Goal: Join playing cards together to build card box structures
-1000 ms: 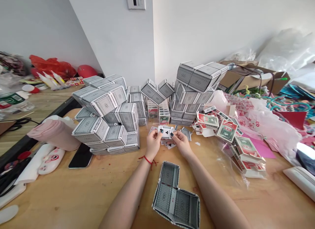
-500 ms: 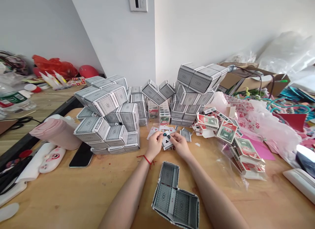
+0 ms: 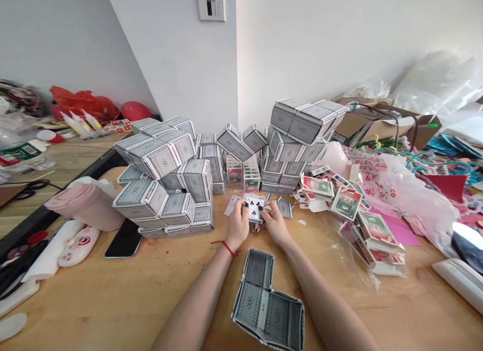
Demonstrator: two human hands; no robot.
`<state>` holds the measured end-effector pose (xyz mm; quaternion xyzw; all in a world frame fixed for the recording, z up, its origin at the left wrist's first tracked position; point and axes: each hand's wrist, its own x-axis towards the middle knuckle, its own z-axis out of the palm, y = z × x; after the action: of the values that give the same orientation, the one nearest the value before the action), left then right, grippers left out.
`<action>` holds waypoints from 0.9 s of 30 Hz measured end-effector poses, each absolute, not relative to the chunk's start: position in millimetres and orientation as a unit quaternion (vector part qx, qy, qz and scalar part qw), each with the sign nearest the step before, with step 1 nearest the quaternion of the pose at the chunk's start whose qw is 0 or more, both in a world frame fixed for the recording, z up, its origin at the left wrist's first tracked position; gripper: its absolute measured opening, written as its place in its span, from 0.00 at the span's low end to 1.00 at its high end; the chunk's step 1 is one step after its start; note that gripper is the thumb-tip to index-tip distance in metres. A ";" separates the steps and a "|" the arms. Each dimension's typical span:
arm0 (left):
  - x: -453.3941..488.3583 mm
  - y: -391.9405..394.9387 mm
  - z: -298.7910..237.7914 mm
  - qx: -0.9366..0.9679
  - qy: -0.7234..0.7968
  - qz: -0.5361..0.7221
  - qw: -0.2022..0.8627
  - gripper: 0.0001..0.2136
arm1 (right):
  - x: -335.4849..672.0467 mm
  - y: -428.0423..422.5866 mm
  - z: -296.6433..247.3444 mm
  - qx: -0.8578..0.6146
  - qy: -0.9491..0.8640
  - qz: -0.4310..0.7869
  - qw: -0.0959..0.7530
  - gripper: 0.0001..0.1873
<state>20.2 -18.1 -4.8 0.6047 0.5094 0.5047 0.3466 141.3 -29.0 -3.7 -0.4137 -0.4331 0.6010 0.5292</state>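
Observation:
A white playing card with black clubs (image 3: 255,206) faces up between my two hands over the middle of the table. My left hand (image 3: 239,223) grips its left edge, thumb on top. My right hand (image 3: 274,221) pinches the right edge the same way. Whether more cards lie beneath it in my grip I cannot tell. Other loose cards (image 3: 231,205) lie behind and under my hands, and a grey patterned card (image 3: 284,208) is just right of them. Between my forearms rests an L-shaped open tray made of grey-backed cards (image 3: 260,300).
Stacked card-built boxes stand at left (image 3: 162,175) and right (image 3: 298,135), with a V-shaped one (image 3: 241,141) between them. Card packs (image 3: 346,202) and a plastic bag (image 3: 392,185) fill the right side. A phone (image 3: 123,239) and a pink roll (image 3: 86,204) lie at left.
The clubs card has turned from tilted to nearly upright and flatter to view. My fingers have shifted from its top to its sides, with both thumbs on its face.

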 end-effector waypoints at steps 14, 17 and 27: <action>22.6 -19.8 5.1 0.533 0.481 0.529 0.452 0.03 | 133.3 -32.9 -4.7 -0.369 -0.373 0.656 0.543 0.14; 23.4 -18.8 6.8 0.522 0.465 0.540 0.469 0.05 | 133.3 -32.6 -4.7 -0.374 -0.380 0.644 0.549 0.15; 25.3 -18.8 1.6 0.503 0.394 0.531 0.556 0.04 | 133.6 -33.1 -4.7 -0.382 -0.378 0.651 0.537 0.12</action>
<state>25.3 -18.8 1.6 0.5031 0.3937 0.5314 0.5564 133.6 -33.1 -4.7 -0.3815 -0.3776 0.6508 0.5369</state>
